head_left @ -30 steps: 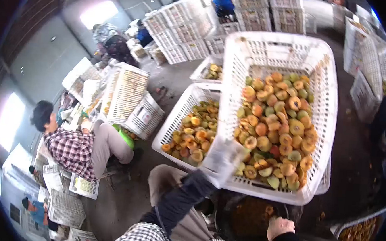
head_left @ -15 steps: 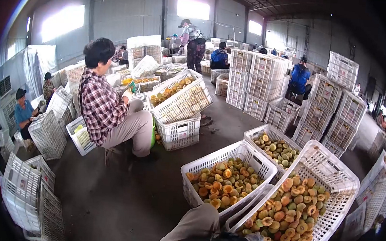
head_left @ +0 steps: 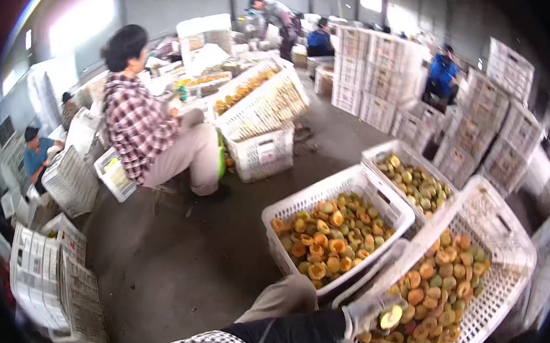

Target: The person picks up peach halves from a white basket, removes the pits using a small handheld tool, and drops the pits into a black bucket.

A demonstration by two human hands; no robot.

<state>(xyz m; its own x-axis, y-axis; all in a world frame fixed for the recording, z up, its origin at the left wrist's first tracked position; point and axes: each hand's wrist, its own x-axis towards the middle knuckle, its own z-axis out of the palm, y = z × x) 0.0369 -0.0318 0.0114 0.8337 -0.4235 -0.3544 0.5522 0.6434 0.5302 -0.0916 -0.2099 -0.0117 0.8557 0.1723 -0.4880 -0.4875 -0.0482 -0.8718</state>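
Observation:
My left hand (head_left: 370, 315), in a pale glove below a black sleeve cover, is at the left edge of a tilted white crate (head_left: 508, 251). Its fingers are closed on a halved fruit (head_left: 391, 316) with the yellow cut face showing. Orange and green fruit halves (head_left: 435, 291) lie heaped in this crate, beside and below the hand. My right hand is out of view.
Two more white crates of fruit halves (head_left: 334, 236) (head_left: 411, 181) stand beyond the tilted one. A person in a checked shirt (head_left: 138, 124) sits at the left by stacked crates (head_left: 260, 151). My knee (head_left: 289, 293) is near the bottom. Crate stacks (head_left: 377, 77) and other people are farther back.
My left hand has come up from the heaped fruit, and a halved fruit now shows in its fingers. The whole view has shifted and is slightly blurred.

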